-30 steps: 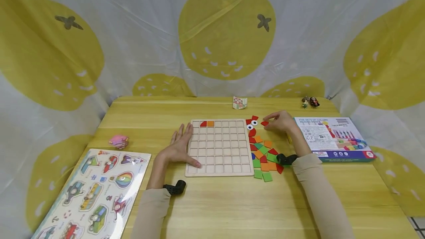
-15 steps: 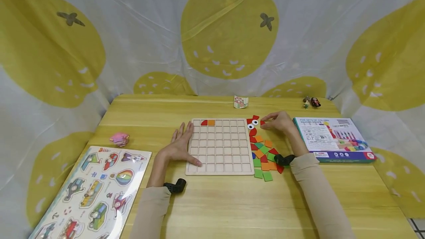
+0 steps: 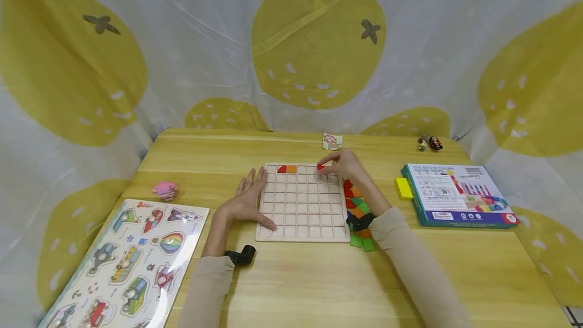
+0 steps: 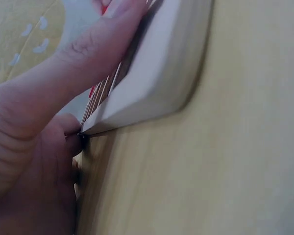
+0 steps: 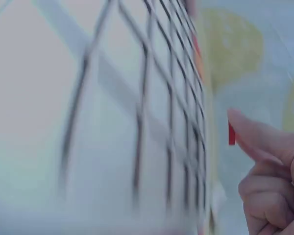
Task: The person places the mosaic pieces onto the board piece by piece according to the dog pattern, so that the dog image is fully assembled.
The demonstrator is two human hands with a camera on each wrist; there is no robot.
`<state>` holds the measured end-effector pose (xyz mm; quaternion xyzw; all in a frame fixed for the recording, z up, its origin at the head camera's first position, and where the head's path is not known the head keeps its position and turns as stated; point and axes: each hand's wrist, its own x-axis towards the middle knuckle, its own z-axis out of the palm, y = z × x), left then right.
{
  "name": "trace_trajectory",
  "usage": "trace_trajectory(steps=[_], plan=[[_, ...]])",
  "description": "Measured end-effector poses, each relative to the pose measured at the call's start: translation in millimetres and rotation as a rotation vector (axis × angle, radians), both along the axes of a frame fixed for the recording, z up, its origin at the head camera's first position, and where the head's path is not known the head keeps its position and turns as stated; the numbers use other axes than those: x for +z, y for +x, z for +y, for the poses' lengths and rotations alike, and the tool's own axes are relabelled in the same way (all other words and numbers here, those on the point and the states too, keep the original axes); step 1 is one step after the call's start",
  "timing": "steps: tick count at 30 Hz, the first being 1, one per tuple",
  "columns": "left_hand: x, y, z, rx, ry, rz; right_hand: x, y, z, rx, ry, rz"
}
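Note:
A wooden grid board (image 3: 302, 206) lies mid-table. In its top row sit a red rounded piece (image 3: 282, 169) and an orange square (image 3: 292, 169). My left hand (image 3: 246, 200) is spread along the board's left side, thumb resting on its lower left corner and fingers against the edge, as the left wrist view (image 4: 88, 58) also shows. Above the board's top right part, my right hand (image 3: 347, 167) pinches a small red tile (image 5: 232, 134) between thumb and fingertips. Several red, orange and green tiles (image 3: 357, 201) lie right of the board, partly hidden under my right wrist.
On the right are a boxed toy set (image 3: 457, 195) and a yellow block (image 3: 403, 189). A vehicle picture puzzle (image 3: 132, 262) and a pink figure (image 3: 166, 191) lie left. Along the back edge are a patterned paper (image 3: 332, 141) and small figurines (image 3: 430, 144).
My right hand has moved left from beside the tile pile to over the board's top row, carrying the red tile. The yellow block has come into fuller view. My left hand stays put.

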<state>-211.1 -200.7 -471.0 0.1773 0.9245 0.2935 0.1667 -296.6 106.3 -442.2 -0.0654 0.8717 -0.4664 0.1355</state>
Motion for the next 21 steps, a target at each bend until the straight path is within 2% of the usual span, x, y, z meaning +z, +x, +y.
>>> trace_trajectory(steps=[3, 7, 13, 21], plan=[[1.1, 0.5, -2.0, -0.018, 0.007, -0.018, -7.2, -3.3, -31.4, 0.006, 0.023, 0.015], [3.5, 1.4, -5.7, -0.037, -0.001, -0.046, -15.9, -7.2, -54.1, -0.047, 0.017, 0.021], [4.8, 3.2, -7.7, -0.041, -0.006, -0.056, -19.5, -8.0, -58.3, -0.071, 0.021, 0.02], [3.3, 2.4, -6.0, -0.027, -0.02, -0.053, -20.8, -12.5, -56.2, -0.031, 0.044, 0.027]])
